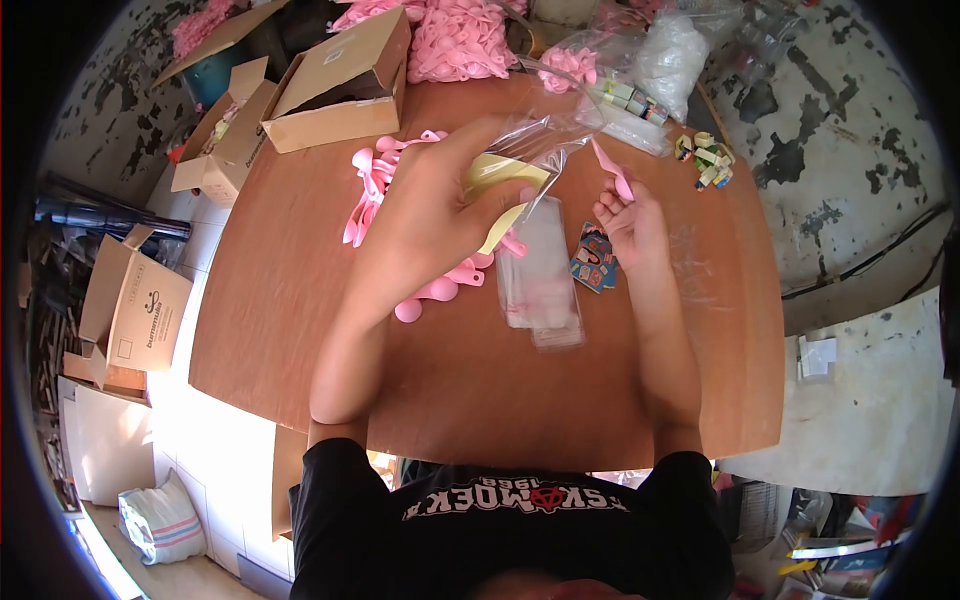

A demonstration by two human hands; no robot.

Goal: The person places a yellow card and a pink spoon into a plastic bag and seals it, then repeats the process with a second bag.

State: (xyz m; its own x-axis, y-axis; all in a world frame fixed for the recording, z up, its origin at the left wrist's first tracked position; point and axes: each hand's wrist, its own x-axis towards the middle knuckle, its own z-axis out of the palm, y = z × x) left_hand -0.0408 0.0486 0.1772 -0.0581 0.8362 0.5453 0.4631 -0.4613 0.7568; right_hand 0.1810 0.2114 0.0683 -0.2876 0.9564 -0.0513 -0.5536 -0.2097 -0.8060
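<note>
My left hand (445, 195) is closed around a clear plastic bag (560, 135) with a pale yellow card (490, 172) in or against it. To the right, my right hand (632, 220) pinches a pink plastic spoon (612, 172), tilted up toward the bag's open-looking end. Pink spoons (440, 288) lie under and around my left forearm, partly hidden by it. Between my arms rests a stack of flat clear bags (540, 265) on the brown table (490, 400). Small printed cards (594, 258) lie just below my right hand.
A large heap of pink spoons (460, 45) is at the table's back, beside an opened cardboard box (335, 85). Bundled cards (630, 98) and a white plastic sack (672, 60) are back right. More small card bundles (708, 160) lie near the right edge.
</note>
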